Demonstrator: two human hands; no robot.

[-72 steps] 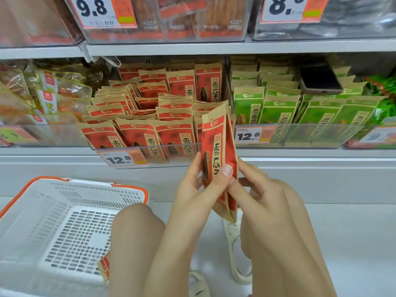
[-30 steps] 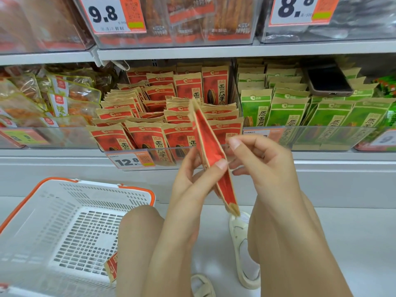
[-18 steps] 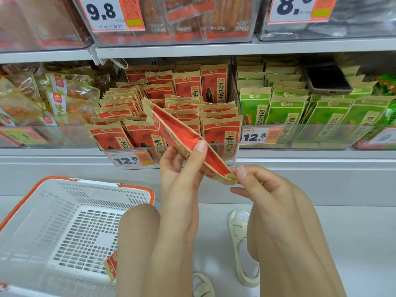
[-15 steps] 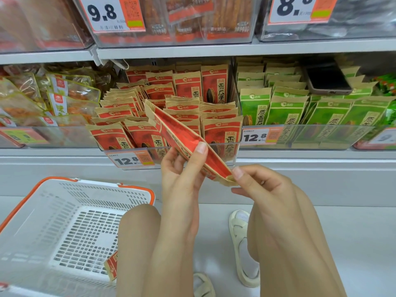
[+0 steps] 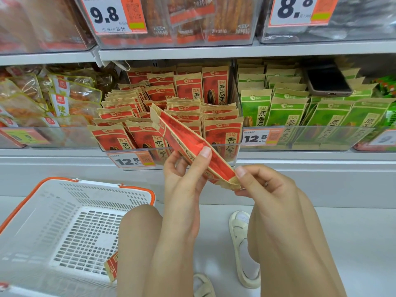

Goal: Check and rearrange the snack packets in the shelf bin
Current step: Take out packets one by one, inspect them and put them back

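In front of red-packet bin point(image 5: 214, 146): left hand point(image 5: 182, 181) grips tilted red packet point(image 5: 192, 146); right hand point(image 5: 263, 185), at 3 o'clock, pinches its lower end.

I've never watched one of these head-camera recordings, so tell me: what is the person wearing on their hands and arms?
Nothing that shows. The left hand and right hand are bare, with no gloves, and both forearms are uncovered as far as the frame reaches, so no sleeves appear. The fingernails are short and look unpainted. A possible ring on the right hand is too blurred to tell.
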